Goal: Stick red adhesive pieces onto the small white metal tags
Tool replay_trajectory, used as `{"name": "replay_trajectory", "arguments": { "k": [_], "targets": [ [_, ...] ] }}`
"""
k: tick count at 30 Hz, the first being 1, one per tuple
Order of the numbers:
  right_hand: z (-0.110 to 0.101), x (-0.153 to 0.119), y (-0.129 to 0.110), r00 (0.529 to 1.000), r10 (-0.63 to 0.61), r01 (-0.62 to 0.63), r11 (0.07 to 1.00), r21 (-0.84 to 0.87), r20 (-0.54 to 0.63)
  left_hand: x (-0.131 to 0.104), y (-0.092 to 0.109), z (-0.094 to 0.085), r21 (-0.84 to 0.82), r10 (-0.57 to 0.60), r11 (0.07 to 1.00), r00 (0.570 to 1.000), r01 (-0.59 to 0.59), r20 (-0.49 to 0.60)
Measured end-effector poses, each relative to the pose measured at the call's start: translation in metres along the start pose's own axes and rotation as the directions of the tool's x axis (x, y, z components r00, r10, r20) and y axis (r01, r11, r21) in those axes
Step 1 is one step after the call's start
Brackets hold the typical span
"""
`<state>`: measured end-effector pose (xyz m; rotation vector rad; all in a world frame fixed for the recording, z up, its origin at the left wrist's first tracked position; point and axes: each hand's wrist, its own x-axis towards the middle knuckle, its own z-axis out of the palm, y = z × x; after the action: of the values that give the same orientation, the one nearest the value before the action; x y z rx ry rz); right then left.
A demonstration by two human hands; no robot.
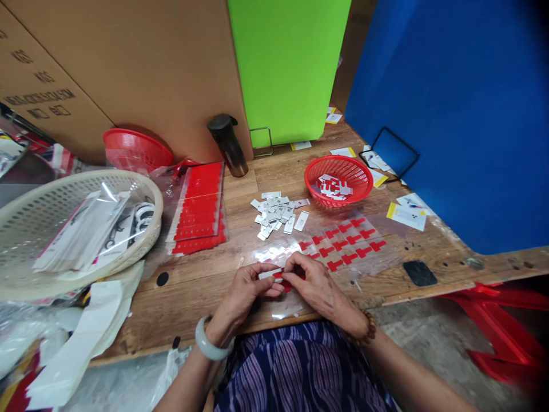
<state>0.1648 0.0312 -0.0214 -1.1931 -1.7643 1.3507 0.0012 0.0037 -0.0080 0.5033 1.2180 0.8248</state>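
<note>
Near the table's front edge, my left hand (242, 293) pinches a small silver metal plate (269, 274) between thumb and fingers. My right hand (316, 289) meets it at the plate's right end, its fingertips closed on a bit of red sticker (278, 276), partly hidden by the fingers. Under and beyond both hands lies a clear sheet (372, 257) carrying rows of red T-shaped stickers (338, 246). A loose pile of similar metal plates (277, 213) lies just ahead of my hands. To its right, a red basket (366, 178) holds several plates with red on them.
Red sticker sheets (199, 200) are stacked left of the pile, near a dark tumbler (229, 146). A cream basket (148, 229) of packaging stands at far left. Green (291, 68) and blue (446, 114) panels and a cardboard box (167, 68) rise behind. A red stool (493, 326) is at right.
</note>
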Motion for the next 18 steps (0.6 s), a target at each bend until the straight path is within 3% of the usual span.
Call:
{"name": "replay_trajectory", "arguments": {
  "k": [7, 11, 18],
  "targets": [
    [0.002, -0.005, -0.012, 0.996, 0.07, -0.07, 0.998, -0.003, -0.06, 0.002, -0.003, -0.001, 0.109, 0.075, 0.992, 0.996, -0.069, -0.055],
    [-0.002, -0.005, -0.012, 0.996, 0.017, -0.02, 0.999, -0.031, -0.086, 0.001, -0.002, -0.001, 0.089, 0.054, 0.995, 0.998, -0.051, -0.037],
    [-0.004, -0.001, -0.005, 0.998, 0.037, -0.039, 0.999, -0.036, -0.06, 0.001, 0.001, 0.0, 0.025, 0.007, 1.0, 1.0, -0.006, -0.023]
  ]
}}
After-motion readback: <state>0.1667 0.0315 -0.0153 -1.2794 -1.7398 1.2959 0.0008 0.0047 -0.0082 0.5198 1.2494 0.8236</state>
